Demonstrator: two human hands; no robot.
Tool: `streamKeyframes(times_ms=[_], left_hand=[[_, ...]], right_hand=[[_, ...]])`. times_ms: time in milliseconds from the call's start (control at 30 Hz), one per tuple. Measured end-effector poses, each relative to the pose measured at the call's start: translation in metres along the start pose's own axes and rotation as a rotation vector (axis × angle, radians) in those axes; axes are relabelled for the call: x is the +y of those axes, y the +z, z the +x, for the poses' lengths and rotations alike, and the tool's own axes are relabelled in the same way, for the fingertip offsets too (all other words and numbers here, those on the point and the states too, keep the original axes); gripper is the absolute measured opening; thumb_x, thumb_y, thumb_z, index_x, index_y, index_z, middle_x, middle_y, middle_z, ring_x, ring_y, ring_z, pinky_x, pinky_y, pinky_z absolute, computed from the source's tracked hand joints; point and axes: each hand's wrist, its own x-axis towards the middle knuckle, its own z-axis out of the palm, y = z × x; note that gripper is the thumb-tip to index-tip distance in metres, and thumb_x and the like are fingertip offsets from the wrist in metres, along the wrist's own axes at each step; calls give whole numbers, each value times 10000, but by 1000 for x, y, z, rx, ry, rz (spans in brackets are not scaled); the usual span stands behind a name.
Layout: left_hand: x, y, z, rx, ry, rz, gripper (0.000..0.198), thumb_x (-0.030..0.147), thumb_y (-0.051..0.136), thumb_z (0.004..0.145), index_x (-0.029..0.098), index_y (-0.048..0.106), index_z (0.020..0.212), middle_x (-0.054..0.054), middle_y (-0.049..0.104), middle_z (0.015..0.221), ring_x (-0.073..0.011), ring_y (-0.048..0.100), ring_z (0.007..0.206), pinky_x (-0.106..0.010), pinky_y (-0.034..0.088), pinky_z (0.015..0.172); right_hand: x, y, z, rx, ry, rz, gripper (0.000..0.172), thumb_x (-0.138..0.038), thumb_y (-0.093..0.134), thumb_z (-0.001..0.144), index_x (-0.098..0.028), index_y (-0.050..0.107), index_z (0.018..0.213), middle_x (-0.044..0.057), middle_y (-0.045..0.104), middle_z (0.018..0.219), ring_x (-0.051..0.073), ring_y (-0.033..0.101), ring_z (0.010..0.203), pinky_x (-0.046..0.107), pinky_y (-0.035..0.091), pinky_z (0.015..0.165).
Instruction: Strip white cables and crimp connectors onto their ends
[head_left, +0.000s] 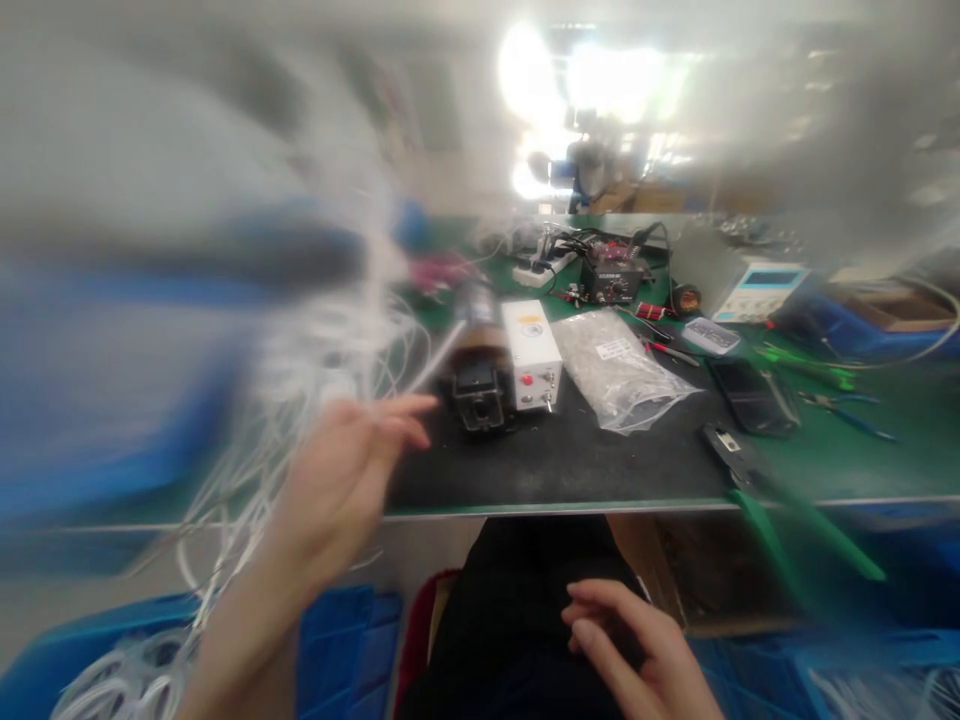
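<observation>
My left hand (341,480) is over the table's front edge, beside a tangle of white cables (300,370). Its fingers stretch to the right, blurred, and I see nothing clearly gripped in them. Just past the fingertips stands a black device with a square front (478,398). Touching or close to that device is a white box (531,350) with a red button and small switches. Low at the right, my right hand (637,640) hovers above my lap, fingers loosely bent and apart, with nothing in it.
A clear plastic bag (619,365) lies right of the white box. Green-handled crimping pliers (750,490) overhang the front edge. Further right are a dark phone-like slab (752,397) and blue-handled pliers (847,410). A black power unit (611,283) sits behind. Blue bins (352,640) stand below.
</observation>
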Motion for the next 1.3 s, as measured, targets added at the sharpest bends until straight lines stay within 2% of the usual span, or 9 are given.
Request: streamKeyframes(times_ms=[100,200,300,367,533,733,900,1067,1300], left_hand=[[-6,46,-38,-205,76,-43,362,374,465,1148,279,746,1355,-60,761,1054,-270,663,988,-397,554,889],[-6,84,-72,-317,214,-21,351,256,492,1132,269,730,1389,-68,771,1018,-270,643,953,-409,534,857],[6,102,-92,-334,262,19,347,175,505,1111,236,720,1377,-87,791,1109,-271,634,927,-438,506,836],[18,104,-100,-317,266,19,359,151,525,1101,231,692,1409,-95,786,1175,-277,642,965,-446,511,855],[44,92,-111,-263,278,-145,493,143,634,1067,255,579,1544,-121,696,1383,-297,622,1233,-444,539,1021],[48,99,-90,11,181,-142,358,102,689,1038,229,693,1372,-106,723,1290,-286,670,1205,-458,517,1088],[73,97,-76,-129,23,-433,241,177,700,1059,299,751,1261,-21,747,1252,-197,710,1164,-318,540,1040],[113,93,-83,-259,-157,-747,216,215,700,1065,336,763,1232,25,777,1230,-149,736,1134,-236,558,1029],[117,99,-88,-306,-462,-1024,88,302,736,1057,253,809,1057,-8,811,1036,-160,770,959,-213,603,861]], right_hand=[[-29,2,20,31,-31,27,290,-382,711,1054,-261,776,1310,78,847,1082,226,812,951,304,645,908],[-57,11,43,35,-121,76,358,-340,748,1033,-276,726,1385,64,817,1154,203,782,943,299,630,898],[-70,21,56,80,-165,95,307,-330,727,1057,-277,720,1359,55,776,1212,173,753,928,282,611,880],[-71,24,58,133,-118,175,209,-359,638,1116,-253,744,1261,48,775,1127,156,742,872,267,605,825],[-60,20,44,176,14,321,341,-464,546,1157,-208,770,1152,35,770,926,146,731,768,252,596,726],[-50,19,31,174,27,328,409,-458,435,1194,-245,783,1221,50,787,1026,155,743,851,249,594,729],[-53,16,31,150,-26,229,327,-375,477,1187,-254,770,1107,15,717,977,137,687,804,243,557,724],[-55,19,26,47,-123,116,258,-275,492,1167,-245,742,1114,34,733,1032,183,693,953,288,570,914],[-57,17,20,-97,-73,25,165,-202,618,1093,-244,753,1177,54,757,1128,211,720,1004,296,581,927]])
